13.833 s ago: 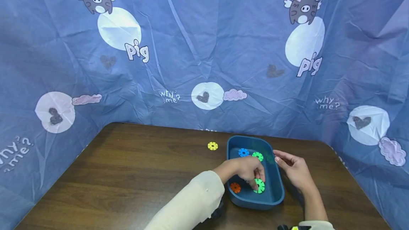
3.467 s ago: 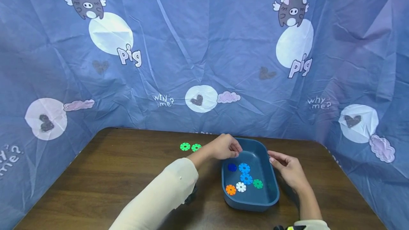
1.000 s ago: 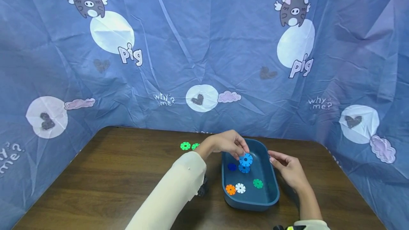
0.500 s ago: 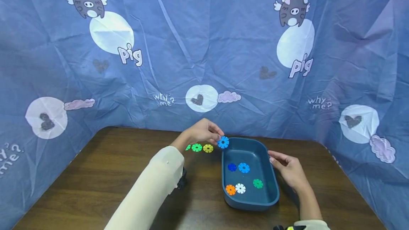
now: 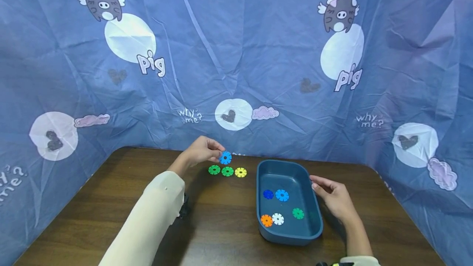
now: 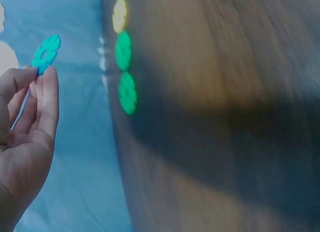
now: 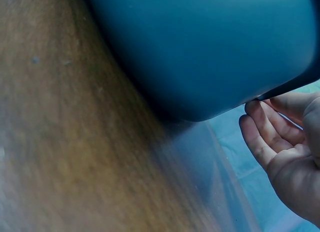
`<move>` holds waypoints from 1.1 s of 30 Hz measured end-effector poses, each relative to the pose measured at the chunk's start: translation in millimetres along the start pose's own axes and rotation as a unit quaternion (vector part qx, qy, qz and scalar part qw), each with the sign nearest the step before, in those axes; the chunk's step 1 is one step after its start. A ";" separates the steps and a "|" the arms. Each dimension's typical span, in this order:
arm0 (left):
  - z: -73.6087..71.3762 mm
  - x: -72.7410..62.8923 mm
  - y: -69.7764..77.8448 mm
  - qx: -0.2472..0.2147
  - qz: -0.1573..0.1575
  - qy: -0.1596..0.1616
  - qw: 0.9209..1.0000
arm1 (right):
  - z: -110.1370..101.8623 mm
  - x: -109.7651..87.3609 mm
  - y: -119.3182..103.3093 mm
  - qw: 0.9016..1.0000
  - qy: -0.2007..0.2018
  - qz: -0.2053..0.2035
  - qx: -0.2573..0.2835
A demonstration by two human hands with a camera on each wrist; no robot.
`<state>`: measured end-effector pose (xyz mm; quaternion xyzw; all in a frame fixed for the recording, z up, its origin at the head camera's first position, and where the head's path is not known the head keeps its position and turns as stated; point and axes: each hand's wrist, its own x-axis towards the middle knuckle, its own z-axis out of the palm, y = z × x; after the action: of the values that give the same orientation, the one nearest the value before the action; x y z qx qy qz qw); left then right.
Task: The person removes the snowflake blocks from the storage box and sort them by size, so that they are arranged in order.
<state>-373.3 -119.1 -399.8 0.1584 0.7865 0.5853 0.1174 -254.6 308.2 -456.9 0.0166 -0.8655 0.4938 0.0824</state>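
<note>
My left hand pinches a light blue notched plastic snowflake disc between thumb and fingertips, raised over the table's far side. In the left wrist view that blue disc stands tilted at the fingertips. Just below it, two green discs and a yellow disc lie in a row on the table. My right hand holds the right rim of a dark blue tray by thumb and fingertips. Inside lie discs in dark blue, light blue, green, white and orange.
The brown wooden table runs back to a blue printed curtain. Beyond the row of discs the table's far edge is close. The tray's raised walls stand to the right of the row.
My left hand has lifted one light blue disc out of the tray and carried it left, over the row. Earlier a yellow disc lay alone there. The right hand keeps its place lately.
</note>
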 end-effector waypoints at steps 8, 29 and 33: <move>-17.4 -12.4 -31.3 -0.006 -0.025 0.093 0.995 | -3.9 -0.4 1.4 1.000 0.004 -0.006 -0.004; -25.0 -28.3 -59.3 0.022 -0.119 0.143 0.982 | -2.3 -1.1 -0.1 1.000 -0.008 0.022 0.000; -27.9 -28.3 -57.4 0.023 -0.120 0.135 0.983 | -2.7 -0.7 -0.9 1.000 -0.010 0.024 -0.002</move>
<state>-363.9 -169.9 -446.8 -0.0146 0.8217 0.5646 0.0760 -253.4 310.0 -454.9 0.0008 -0.8675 0.4936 0.0617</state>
